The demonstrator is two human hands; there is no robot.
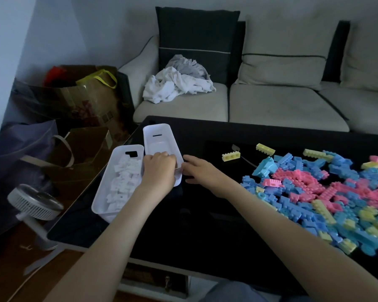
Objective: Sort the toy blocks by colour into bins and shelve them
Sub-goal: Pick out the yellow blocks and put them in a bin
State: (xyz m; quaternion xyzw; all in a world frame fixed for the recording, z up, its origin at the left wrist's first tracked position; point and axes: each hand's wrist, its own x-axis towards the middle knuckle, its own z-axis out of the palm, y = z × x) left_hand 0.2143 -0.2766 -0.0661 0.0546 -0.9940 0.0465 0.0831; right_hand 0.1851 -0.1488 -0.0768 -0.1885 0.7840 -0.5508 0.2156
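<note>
Both forearms reach forward over the table (205, 216). At far left, the full bin (99, 211) holds white blocks (122, 179). Just beside it lies the empty bin (156, 131), long axis running away from the person. The left hand (159, 168) curls over its near end, apparently gripping the rim. The right hand (198, 171), fingers nearly straight, touches its right wall. The pile (314, 192) lies well to the right, nearer the right hand.

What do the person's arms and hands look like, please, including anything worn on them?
The left arm and right arm are bare to the frame's lower edge, with no sleeves showing. The left hand and right hand wear no gloves, and no watch, bracelet or ring is visible.
</note>
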